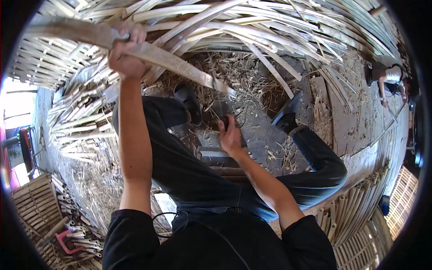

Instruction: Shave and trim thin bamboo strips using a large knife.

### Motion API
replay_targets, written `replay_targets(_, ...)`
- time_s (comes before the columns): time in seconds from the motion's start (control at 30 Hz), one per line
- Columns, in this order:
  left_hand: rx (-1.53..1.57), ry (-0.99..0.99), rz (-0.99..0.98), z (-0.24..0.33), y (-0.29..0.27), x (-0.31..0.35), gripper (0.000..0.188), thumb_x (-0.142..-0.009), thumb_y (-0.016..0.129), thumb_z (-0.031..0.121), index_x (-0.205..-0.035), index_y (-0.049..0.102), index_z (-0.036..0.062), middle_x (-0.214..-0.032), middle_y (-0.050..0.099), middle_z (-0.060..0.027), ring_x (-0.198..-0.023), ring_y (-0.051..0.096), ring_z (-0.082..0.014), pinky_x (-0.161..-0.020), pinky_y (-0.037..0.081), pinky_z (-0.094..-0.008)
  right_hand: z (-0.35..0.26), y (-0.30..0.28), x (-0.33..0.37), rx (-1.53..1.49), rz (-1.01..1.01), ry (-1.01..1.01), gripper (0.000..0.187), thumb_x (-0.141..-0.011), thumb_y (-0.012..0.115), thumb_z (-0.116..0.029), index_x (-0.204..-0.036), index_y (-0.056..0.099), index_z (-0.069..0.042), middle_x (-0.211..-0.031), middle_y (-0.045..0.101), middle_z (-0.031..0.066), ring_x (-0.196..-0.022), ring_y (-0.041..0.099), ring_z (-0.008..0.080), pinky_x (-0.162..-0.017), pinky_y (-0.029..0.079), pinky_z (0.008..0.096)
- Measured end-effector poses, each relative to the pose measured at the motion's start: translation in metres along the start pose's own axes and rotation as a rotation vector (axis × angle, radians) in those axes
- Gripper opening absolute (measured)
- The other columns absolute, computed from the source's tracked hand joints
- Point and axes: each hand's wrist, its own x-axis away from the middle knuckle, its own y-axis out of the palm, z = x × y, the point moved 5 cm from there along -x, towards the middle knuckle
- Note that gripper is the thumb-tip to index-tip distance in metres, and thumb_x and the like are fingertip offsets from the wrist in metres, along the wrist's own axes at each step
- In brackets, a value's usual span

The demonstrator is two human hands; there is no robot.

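My left hand is closed around a long, wide split bamboo strip, which slants from the upper left down to a pale end between my feet. Lower and to the right, my right hand is closed on the dark handle of a knife. Its thin blade, hard to make out, points up toward the strip's end and seems to meet it there. Where the blade touches the bamboo is too blurred to tell.
Piled bamboo strips curve across the far side. Shavings litter the floor around my shoes. At far right another person works with a long strip. A red-framed saw lies among bamboo tubes at lower left.
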Motion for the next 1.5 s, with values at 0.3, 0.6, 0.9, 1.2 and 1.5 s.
replay_targets(0.3,-0.235,0.067,0.187,0.0,0.02,0.006,0.036,-0.063,0.048,0.009,-0.099,0.044,0.0061,-0.084,0.04,-0.0081,-0.075,0.041,-0.0196,-0.07,0.039,-0.0317,0.179,-0.023,-0.005,0.289,0.082,0.121,0.042,-0.101,0.055,-0.039,-0.122,0.049,-0.003,-0.088,0.069,0.0278,-0.086,0.066,0.0512,-0.074,0.051,0.054)
replay_targets(0.6,-0.737,0.204,0.436,0.009,0.008,0.013,0.029,-0.096,0.05,0.02,-0.103,0.058,-0.0078,-0.075,0.064,-0.0208,-0.062,0.067,-0.0317,-0.066,0.059,-0.0411,-0.074,-0.041,0.008,-0.145,-0.162,0.09,0.046,-0.103,0.056,-0.037,-0.128,0.046,0.0,-0.097,0.067,0.0305,-0.094,0.067,0.0494,-0.076,0.053,0.0485)
replay_targets(0.9,-1.073,0.471,0.43,0.021,0.042,0.023,0.037,-0.105,0.048,0.027,-0.097,0.063,-0.006,-0.083,0.068,-0.015,-0.072,0.066,-0.0208,-0.068,0.053,-0.0323,-0.125,-0.054,0.058,-0.175,-0.079,-0.074,0.04,-0.102,0.057,-0.034,-0.128,0.046,-0.005,-0.09,0.068,0.0282,-0.087,0.068,0.0491,-0.071,0.051,0.0516)
replay_targets(1.2,-1.259,0.517,0.408,0.023,0.033,0.04,0.039,-0.108,0.045,0.023,-0.105,0.068,-0.0077,-0.09,0.071,-0.0128,-0.072,0.062,-0.0165,-0.068,0.05,-0.0329,-0.17,-0.089,0.055,-0.148,-0.104,-0.027,0.036,-0.101,0.06,-0.03,-0.123,0.052,-0.002,-0.082,0.064,0.0196,-0.074,0.066,0.0336,-0.068,0.05,0.0402)
replay_targets(1.5,-1.297,0.648,0.431,0.029,0.073,0.035,0.039,-0.105,0.046,0.021,-0.111,0.072,-0.0077,-0.111,0.071,-0.0162,-0.111,0.052,-0.0277,-0.108,0.03,-0.042,-0.142,-0.043,0.059,-0.062,-0.024,-0.146,0.04,-0.099,0.063,-0.026,-0.128,0.048,-0.002,-0.087,0.066,0.0235,-0.076,0.068,0.0399,-0.066,0.051,0.0445)
